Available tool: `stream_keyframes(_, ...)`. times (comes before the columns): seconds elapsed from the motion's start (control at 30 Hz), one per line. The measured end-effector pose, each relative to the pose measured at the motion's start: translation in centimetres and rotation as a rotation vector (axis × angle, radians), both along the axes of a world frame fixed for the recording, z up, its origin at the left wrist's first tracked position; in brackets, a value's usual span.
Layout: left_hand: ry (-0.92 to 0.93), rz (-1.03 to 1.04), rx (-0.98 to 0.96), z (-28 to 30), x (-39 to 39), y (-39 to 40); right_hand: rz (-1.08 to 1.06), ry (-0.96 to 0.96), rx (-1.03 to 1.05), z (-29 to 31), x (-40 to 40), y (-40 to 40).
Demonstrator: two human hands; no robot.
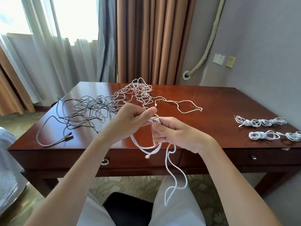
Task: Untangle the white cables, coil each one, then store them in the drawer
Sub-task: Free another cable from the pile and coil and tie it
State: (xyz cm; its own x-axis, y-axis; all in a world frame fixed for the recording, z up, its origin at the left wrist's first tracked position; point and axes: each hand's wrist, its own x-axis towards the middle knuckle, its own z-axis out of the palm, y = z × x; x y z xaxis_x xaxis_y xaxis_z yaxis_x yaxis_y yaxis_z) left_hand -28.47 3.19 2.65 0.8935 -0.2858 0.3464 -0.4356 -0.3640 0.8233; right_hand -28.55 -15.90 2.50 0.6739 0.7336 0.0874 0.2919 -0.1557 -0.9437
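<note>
In the head view, the left hand (pixel 130 121) and right hand (pixel 175 134) both pinch one white braided cable (pixel 167 162) above the front edge of the glossy reddish-brown wooden desk (pixel 211 105), its loops hanging toward the closed drawer (pixel 141 158).

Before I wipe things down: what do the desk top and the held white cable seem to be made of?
Desk: looks like reddish wood under glossy varnish, since it mirrors the window light. White cable: probably braided fabric sheath, matte and finely textured, though smooth plastic cannot be excluded.
</note>
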Motion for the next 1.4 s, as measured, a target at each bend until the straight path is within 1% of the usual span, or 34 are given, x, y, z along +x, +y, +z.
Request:
stream_keyframes(0.07,-0.053,0.024,0.025,-0.1,0.0,0.0,-0.013,0.068,0.034,0.0,-0.5,0.4)
stream_keyframes(0.13,-0.057,0.001,0.061,-0.3,-0.1,0.0,-0.036,0.095,-0.016,0.1,-0.8,0.8)
stream_keyframes(0.2,-0.035,-0.044,0.106,-0.2,-0.3,0.0,-0.067,0.067,-0.129,0.3,-0.8,1.1)
stream_keyframes(0.3,0.023,-0.099,0.080,0.4,-0.8,0.0,-0.092,0.029,-0.232,0.8,-0.7,1.2)
stream_keyframes(0.37,0.004,-0.102,0.108,0.9,-0.9,0.2,-0.129,-0.048,-0.299,1.1,-0.5,1.3)
stream_keyframes(0.43,-0.027,-0.080,0.158,1.1,-0.7,0.3,-0.138,-0.062,-0.290,1.3,-0.3,1.3)
stream_keyframes(0.5,-0.018,-0.061,0.182,0.9,-0.3,0.5,-0.166,-0.030,-0.226,1.6,-0.2,1.2)
stream_keyframes(0.57,-0.006,-0.073,0.121,0.6,0.0,0.8,-0.150,-0.041,-0.146,1.9,-0.2,1.1)
stream_keyframes(0.63,0.008,-0.108,-0.074,0.3,0.1,1.3,-0.134,-0.100,-0.044,1.8,-0.2,0.9)
stream_keyframes(0.7,0.060,-0.090,-0.272,0.1,0.3,1.5,-0.199,-0.133,0.045,1.6,0.0,0.7)
stream_keyframes(0.73,0.077,-0.059,-0.322,0.0,0.3,1.5,-0.229,-0.123,0.070,1.3,0.1,0.6)
stream_keyframes(0.8,0.102,-0.008,-0.349,-0.2,0.2,1.4,-0.262,-0.103,0.085,0.8,0.2,0.7)
stream_keyframes(0.87,0.122,-0.010,-0.309,-0.1,0.0,1.5,-0.290,-0.135,0.068,0.4,0.3,0.8)
stream_keyframes(0.97,0.175,-0.051,-0.111,0.9,-0.6,1.8,-0.291,-0.227,0.002,0.6,0.3,0.7)
stream_keyframes(1.07,0.166,0.009,0.033,1.8,-0.9,1.2,-0.281,-0.291,-0.044,0.5,0.5,1.0)
stream_keyframes(1.17,0.210,0.062,0.185,1.9,-0.7,-0.4,-0.264,-0.329,-0.070,0.3,0.6,1.7)
stream_keyframes(1.23,0.152,0.147,0.221,1.4,-0.5,-1.1,-0.253,-0.264,-0.011,0.1,0.5,1.8)
stream_keyframes(1.27,0.138,0.174,0.176,1.1,-0.4,-1.1,-0.245,-0.190,0.041,0.0,0.5,1.8)
stream_keyframes(1.3,0.166,0.170,0.076,0.9,-0.3,-0.8,-0.229,-0.107,0.097,0.0,0.5,1.7)
stream_keyframes(1.4,0.336,0.097,-0.349,0.5,-0.2,0.5,-0.185,0.040,0.205,-0.7,0.4,1.1)
